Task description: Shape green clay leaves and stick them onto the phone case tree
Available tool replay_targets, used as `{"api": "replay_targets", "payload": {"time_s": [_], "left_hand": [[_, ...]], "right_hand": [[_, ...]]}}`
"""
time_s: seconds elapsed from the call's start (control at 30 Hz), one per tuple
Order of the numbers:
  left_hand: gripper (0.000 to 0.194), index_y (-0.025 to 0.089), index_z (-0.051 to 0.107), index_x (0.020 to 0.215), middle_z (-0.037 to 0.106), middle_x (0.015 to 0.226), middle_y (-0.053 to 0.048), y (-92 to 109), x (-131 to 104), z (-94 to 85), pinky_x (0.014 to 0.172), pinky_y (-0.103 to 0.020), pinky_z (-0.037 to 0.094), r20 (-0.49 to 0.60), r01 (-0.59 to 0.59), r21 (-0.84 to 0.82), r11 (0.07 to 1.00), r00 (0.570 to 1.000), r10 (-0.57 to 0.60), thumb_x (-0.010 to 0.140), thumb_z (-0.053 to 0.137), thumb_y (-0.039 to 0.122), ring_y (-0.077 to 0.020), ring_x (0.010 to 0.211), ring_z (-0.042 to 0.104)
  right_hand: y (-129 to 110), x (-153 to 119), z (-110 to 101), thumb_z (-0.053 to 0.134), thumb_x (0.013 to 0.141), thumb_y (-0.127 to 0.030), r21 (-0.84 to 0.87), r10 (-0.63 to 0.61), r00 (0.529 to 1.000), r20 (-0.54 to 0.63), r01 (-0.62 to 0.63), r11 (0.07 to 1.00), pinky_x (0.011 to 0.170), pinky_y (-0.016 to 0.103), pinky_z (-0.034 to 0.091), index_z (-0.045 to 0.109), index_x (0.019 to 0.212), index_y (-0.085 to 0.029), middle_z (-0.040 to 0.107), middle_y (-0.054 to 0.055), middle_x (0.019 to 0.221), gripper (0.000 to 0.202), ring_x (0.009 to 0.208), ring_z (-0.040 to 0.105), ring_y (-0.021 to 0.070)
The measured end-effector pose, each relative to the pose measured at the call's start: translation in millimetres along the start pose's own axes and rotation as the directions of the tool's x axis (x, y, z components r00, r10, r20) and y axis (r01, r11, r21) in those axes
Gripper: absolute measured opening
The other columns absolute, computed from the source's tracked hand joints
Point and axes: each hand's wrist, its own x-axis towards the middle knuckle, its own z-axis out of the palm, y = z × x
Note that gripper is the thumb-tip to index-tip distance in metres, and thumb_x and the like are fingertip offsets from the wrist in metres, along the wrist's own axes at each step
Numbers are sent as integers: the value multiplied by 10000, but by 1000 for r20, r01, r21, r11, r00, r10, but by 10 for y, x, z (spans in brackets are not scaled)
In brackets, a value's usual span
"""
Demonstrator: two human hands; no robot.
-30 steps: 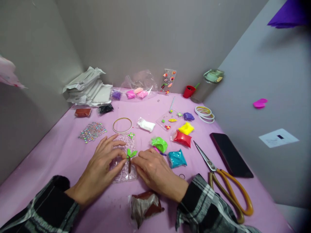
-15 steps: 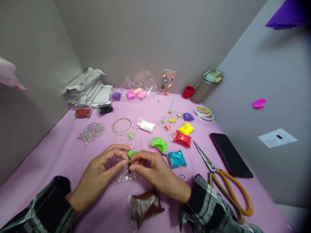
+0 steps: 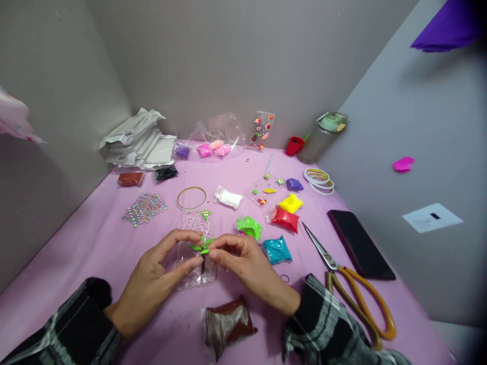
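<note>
Several green leaves [image 3: 205, 250], more fully exposed than earlier, are fanned atop a brown stem [image 3: 203, 264] on a clear patterned case [image 3: 195, 223]. On the left hand [image 3: 150, 274], fingers are parted wider; on the right hand [image 3: 251, 268], they are narrowed at a leaf, grip indistinct. The case is partly covered.

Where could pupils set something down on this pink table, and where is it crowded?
A wide patch of tablecloth lies between the gems and the left sleeve; a smaller one between the white packet and the pink packets behind it. It is crowded beyond the right hand: coloured packets cluster there, with scissors beside the phone.
</note>
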Motion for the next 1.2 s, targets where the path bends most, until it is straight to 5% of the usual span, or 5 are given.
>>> {"api": "replay_targets", "payload": {"time_s": [0.2, 0.43, 0.7, 1.2], "left_hand": [[206, 257, 693, 1035, 741, 1046, -36, 3, 11, 10, 934, -396, 567, 0, 7, -15, 1000, 1000, -7, 852, 691, 354, -245, 1031, 689], [140, 270, 694, 989, 739, 1026, -18, -1, 4, 9, 995, -414, 525, 16, 22, -42, 999, 1000, -22, 891, 654, 362, -235, 1030, 677], [115, 261, 701, 912, 739, 934, 8, 39, 28, 18, 1111, -462, 429, 39, 19, -50, 999, 999, -17, 890, 653, 363, -220, 959, 688], [154, 243, 703, 897, 732, 910, 9, 58, 18, 19, 1066, -406, 434, 44, 60, -33, 998, 997, -59, 891, 646, 386, -216, 938, 669]], "right_hand": [[-4, -27, 24, 703, 863, -182, -206, -137, 987, -86, 117, 972, 685, 251, 487, 767, 850, -209, 724, -3, 802, 71, 728, 624, 125], [31, -54, 13, 700, 880, -127, -426, -271, 962, -33, 232, 875, 726, 262, 489, 761, 903, -212, 716, 4, 839, 108, 787, 635, 130], [23, -46, 34, 745, 849, -148, -359, -232, 970, -68, 194, 913, 684, 249, 491, 756, 896, -200, 693, -11, 798, 71, 738, 622, 118], [-20, -45, 34, 733, 844, -183, -251, -104, 994, -34, 92, 964, 720, 254, 510, 780, 921, -199, 748, 12, 853, 92, 775, 652, 134]]}}
